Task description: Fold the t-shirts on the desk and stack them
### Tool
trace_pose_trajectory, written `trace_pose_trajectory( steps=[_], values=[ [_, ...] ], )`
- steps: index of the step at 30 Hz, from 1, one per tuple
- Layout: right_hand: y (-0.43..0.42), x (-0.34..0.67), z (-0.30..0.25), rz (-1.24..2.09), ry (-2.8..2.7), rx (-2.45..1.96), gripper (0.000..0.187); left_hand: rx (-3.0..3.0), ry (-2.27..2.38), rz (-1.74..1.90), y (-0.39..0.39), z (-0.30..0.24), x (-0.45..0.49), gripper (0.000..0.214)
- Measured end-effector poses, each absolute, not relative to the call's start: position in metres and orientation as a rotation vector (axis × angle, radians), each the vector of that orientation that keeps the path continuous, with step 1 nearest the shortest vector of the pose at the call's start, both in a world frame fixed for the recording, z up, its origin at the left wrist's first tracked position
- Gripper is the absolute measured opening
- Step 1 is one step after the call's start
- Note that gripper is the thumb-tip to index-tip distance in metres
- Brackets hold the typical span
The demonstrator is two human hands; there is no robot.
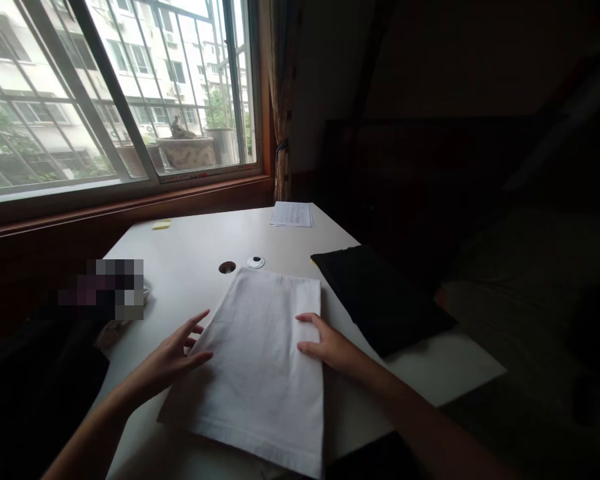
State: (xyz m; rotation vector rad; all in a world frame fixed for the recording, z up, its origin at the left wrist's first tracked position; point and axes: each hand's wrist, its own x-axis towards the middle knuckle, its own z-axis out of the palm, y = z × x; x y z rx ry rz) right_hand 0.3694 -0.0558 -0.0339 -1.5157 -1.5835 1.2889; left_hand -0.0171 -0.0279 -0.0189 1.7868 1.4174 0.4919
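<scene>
A folded white garment (265, 353), probably a T-shirt, lies on the white table (190, 243) with a stitched hem along its near edge. At its left edge is my left hand (180, 347), fingers spread, with the thumb over the cloth; whether it touches the fabric is hard to tell. My right hand (325, 343) rests on the right edge, thumb and forefinger apart on the fabric and the other fingers hidden. Neither hand grips the cloth. To the right lies a folded black garment (380, 293).
Papers (291, 214) and a yellow sticky-note pad (161, 225) lie toward the far edge. A round cable hole (227, 267) and its cap (255, 262) sit beyond the cloth. At left is a partly pixelated dark heap (95, 293). A barred window (130, 93) is behind.
</scene>
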Motion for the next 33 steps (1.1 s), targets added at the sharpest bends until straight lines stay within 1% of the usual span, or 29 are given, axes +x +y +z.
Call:
trace_pose_trajectory(
  steps=[3,4,6,10,12,15,17,20,23,28,30,33],
  values=[
    [-0.062,0.367,-0.029,1.309,-1.583,-1.538,0.037,1.646,1.409,0.503,-0.033,-0.007,-0.010,0.090],
    [-0.062,0.368,-0.028,1.296,-1.579,-1.559,0.033,1.600,1.400,0.511,-0.034,-0.003,-0.007,0.092],
    [-0.058,0.373,-0.027,1.220,-1.579,-1.581,0.032,1.518,1.390,0.524,-0.038,0.001,0.000,0.095],
    [-0.049,0.390,-0.032,1.002,-1.532,-1.588,0.041,1.444,1.402,0.533,-0.047,0.002,0.018,0.098],
    [-0.049,0.396,-0.036,0.973,-1.487,-1.591,0.047,1.453,1.409,0.563,-0.049,0.000,0.028,0.098],
    [-0.055,0.399,-0.036,1.045,-1.470,-1.589,0.058,1.384,1.466,0.633,-0.048,-0.002,0.041,0.101],
    [-0.061,0.398,-0.034,1.119,-1.476,-1.580,0.062,1.239,1.488,0.688,-0.046,-0.002,0.047,0.102],
    [-0.067,0.396,-0.031,1.197,-1.466,-1.562,0.064,1.030,1.409,0.770,-0.045,0.000,0.053,0.103],
    [-0.068,0.399,-0.030,1.215,-1.438,-1.547,0.064,0.981,1.304,0.762,-0.046,0.003,0.059,0.101],
    [-0.067,0.406,-0.028,1.310,-1.352,-1.483,0.070,1.185,1.405,0.688,-0.039,0.003,0.071,0.104],
    [-0.066,0.407,-0.027,1.331,-1.370,-1.460,0.072,1.339,1.392,0.748,-0.032,-0.006,0.075,0.102],
    [-0.063,0.409,-0.023,1.265,-1.475,-1.446,0.073,1.521,1.251,0.912,-0.026,-0.027,0.081,0.098]
  ],
)
